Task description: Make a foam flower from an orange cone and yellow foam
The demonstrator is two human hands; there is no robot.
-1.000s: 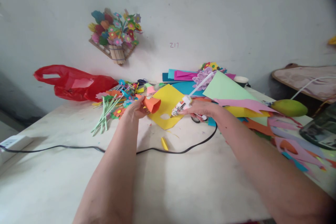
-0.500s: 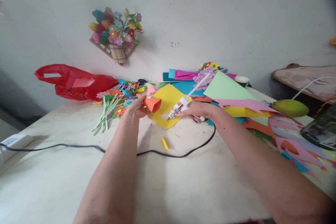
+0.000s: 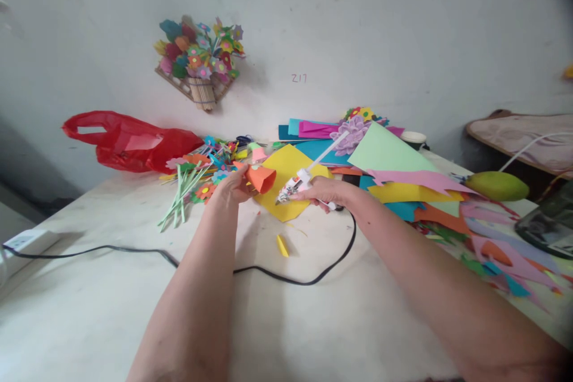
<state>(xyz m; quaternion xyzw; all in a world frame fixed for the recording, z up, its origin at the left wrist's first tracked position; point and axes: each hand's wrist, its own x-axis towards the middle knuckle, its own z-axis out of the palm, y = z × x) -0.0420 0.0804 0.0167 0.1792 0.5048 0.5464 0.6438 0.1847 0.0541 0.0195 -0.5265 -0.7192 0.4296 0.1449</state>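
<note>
Between the fingers of my left hand (image 3: pixel 238 185) is an orange rolled piece, shaped like a small cup or bell (image 3: pixel 262 179), its wide mouth facing right. My right hand (image 3: pixel 323 191) is wrapped around a white hot glue gun (image 3: pixel 297 181) with a long glue stick jutting from its back, up and to the right. The gun's nozzle points down and left, a short way right of the orange piece, and I cannot see it touch anything. Under both lies a yellow sheet (image 3: pixel 286 158). A small folded yellow scrap (image 3: pixel 282 245) rests nearer to me.
A black cord (image 3: pixel 286 278) crosses the table from a white power strip (image 3: pixel 31 242). Paper flowers with pale green stems (image 3: pixel 179 197) and a red plastic bag (image 3: pixel 134 146) sit left. Coloured sheets (image 3: pixel 389 149) and scraps (image 3: pixel 496 250) cover the right, near a yellow-green oval object (image 3: pixel 498 185).
My right hand has shifted left with the glue gun, bringing its nozzle closer to the orange piece. The cord's loop moved along. My left hand stays almost still.
</note>
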